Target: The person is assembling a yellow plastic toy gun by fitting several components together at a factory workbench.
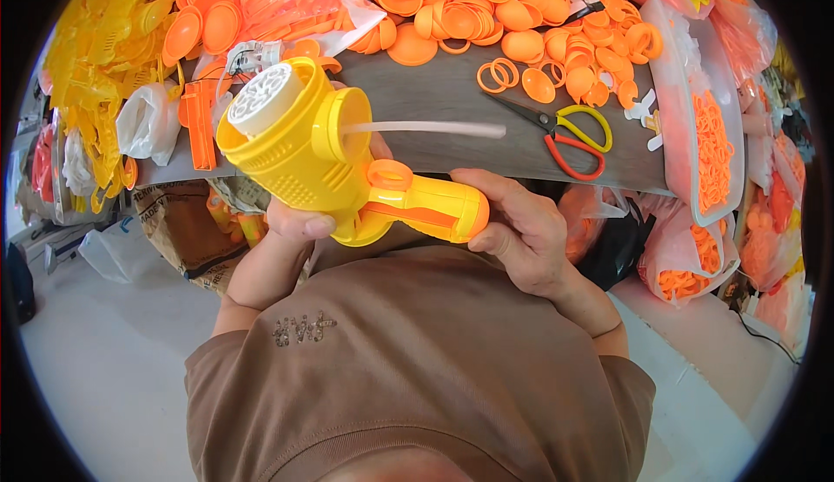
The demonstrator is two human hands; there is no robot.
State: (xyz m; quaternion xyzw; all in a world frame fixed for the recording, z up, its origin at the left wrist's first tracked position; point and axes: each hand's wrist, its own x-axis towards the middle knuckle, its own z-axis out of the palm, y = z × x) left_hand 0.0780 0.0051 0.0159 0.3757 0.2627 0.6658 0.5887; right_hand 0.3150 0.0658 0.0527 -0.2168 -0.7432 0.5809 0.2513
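Observation:
I hold a yellow plastic toy bubble gun (pixel 300 156) above the near edge of the table. Its wide end, with a white perforated insert (pixel 261 99), points up and to the left. A thin translucent tube (pixel 426 127) sticks out of the round opening in its side, off to the right. My left hand (pixel 300 219) is wrapped round the body from below, with some of its fingers hidden behind it. The yellow and orange handle (pixel 426 208) points right, and my right hand (pixel 526 230) grips its end between thumb and fingers.
Red-and-yellow-handled scissors (pixel 560 130) lie partly spread on the dark table (pixel 408 82). Orange discs and rings (pixel 539 47) are heaped at the back, yellow parts (pixel 95 73) at the left. A translucent bin (pixel 686 134) of orange rings stands right. A brown paper bag (pixel 178 230) sits below the table.

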